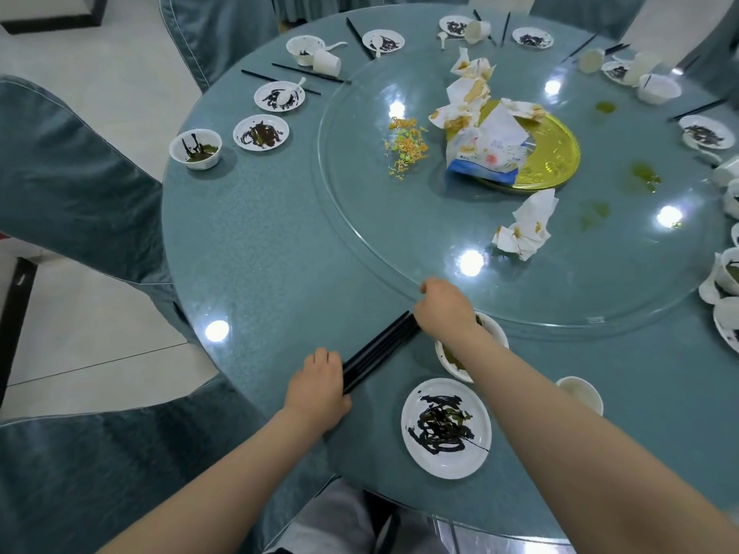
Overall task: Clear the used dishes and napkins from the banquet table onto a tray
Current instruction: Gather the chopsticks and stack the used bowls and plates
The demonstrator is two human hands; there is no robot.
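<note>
Right at the near edge of the round table (256,249) there's a white plate (446,427) smeared with dark sauce, and just right of it a paper cup (580,391). A bit further in, a bundle of black chopsticks (378,351) lies diagonally on the tabletop with a hand at each end: the left hand (320,389) has its fingers curled round the nearer end, and the right hand (444,309) is curled over the far end, so both are gripping the bundle. The right forearm passes over a dirty white bowl (456,359), hiding most of it. Past that is the rim of the glass lazy susan (360,217), which carries a crumpled stained napkin (526,225) on its near right part, a scatter of yellow noodle crumbs (406,147) toward its left, and a gold tray (554,147) near the middle with a blue-and-white tissue pack (490,151) and more soiled napkins (470,94) piled on it. Along the left edge of the tabletop sit a sauce-stained small bowl (195,147) and two dirty saucers (260,132), one with a spoon in it. The far edge has more plates, tipped cups (326,62) and loose chopsticks, and the right edge has stacked bowls, partly cut off. Blue-covered chairs (72,173) stand around the table.
</note>
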